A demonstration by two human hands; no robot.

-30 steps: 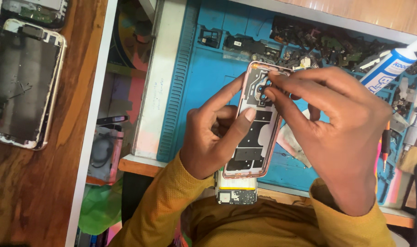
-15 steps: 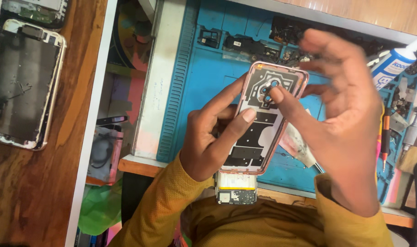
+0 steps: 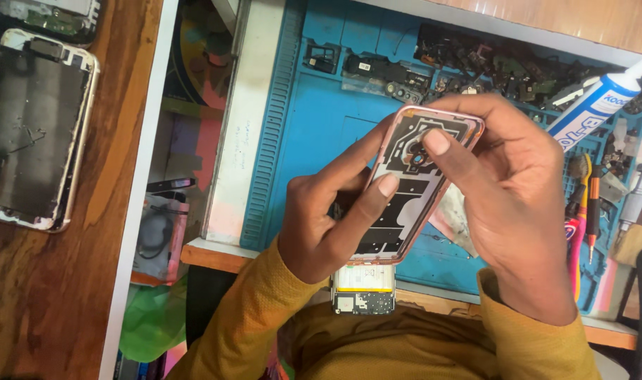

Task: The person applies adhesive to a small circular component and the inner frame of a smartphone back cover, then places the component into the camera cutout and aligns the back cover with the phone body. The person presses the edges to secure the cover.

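A single head-worn camera looks almost straight down from above, close over the left hand [image 3: 335, 218] and right hand [image 3: 511, 204], which fill the middle of the frame above the yellow sleeves at the bottom edge. Its view runs forward across the blue mat [image 3: 321, 127] to the far edge of the bench, and takes in a wooden table [image 3: 46, 295] at the left. No second view overlaps it.

Glossy pink plastic phone cover [image 3: 405, 204]; matt blue rubber mat [image 3: 321, 119].
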